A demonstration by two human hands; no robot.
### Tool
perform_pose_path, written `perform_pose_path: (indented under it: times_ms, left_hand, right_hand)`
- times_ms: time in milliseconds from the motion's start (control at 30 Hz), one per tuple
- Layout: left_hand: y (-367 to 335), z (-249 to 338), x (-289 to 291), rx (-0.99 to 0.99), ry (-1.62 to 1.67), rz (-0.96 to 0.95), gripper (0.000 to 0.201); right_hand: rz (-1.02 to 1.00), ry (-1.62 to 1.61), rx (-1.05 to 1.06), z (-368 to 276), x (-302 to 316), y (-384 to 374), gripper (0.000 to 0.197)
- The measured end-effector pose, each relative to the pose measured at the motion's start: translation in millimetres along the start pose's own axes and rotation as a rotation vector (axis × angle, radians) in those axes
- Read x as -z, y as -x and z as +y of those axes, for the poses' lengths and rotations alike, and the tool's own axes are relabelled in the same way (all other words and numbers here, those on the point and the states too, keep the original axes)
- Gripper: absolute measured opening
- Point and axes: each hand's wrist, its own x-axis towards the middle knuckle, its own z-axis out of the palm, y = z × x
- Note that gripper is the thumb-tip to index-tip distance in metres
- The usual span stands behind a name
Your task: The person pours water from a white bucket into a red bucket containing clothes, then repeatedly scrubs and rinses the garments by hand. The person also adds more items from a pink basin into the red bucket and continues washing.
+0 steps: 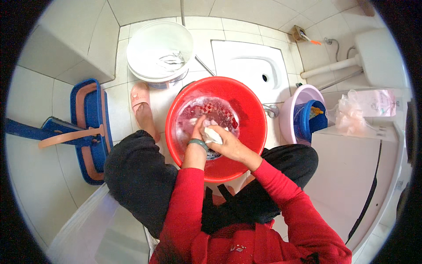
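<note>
Over a large red basin (259, 127) between my knees, my two hands are close together. My right hand (228, 144) is closed round a small white cloth (213, 135), bunched up so that its shape is unclear. My left hand (198, 138), with a greenish bangle at the wrist, presses against the same cloth from the left; its fingers are partly hidden. Below them is sudsy, reddish water with a red checkered cloth (215, 108) in it. Something dark and white-patterned shows under my hands, mostly hidden.
A white bucket (132, 55) with whitish contents stands behind the basin at left. Behind right is a white squat toilet (246, 49). At right are a pink basin (288, 119) holding a blue container (303, 125) and a white cabinet (343, 171). A blue basket (92, 174) stands at left.
</note>
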Motion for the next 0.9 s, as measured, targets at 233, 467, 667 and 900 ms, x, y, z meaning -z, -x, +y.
perform_pose_path:
  times_ms: [233, 467, 667, 900]
  left_hand:
    - [-25, -16, 2, -0.332, -0.086, -0.01, 0.031]
    - [-10, -2, 8, -0.174, -0.001, -0.056, 0.042]
    - [-19, -16, 6, -0.358, -0.215, 0.071, 0.026]
    - [-4, -1, -11, -0.494, -0.076, 0.31, 0.038]
  right_hand:
    - [0.391, 0.519, -0.133, 14, -6, -37, 0.033]
    - [0.467, 0.309, -0.129, -3, -27, -25, 0.034]
    - [0.609, 0.263, -0.237, 24, -5, -38, 0.041]
    - [0.67, 0.31, -0.456, 107, -18, -72, 0.046]
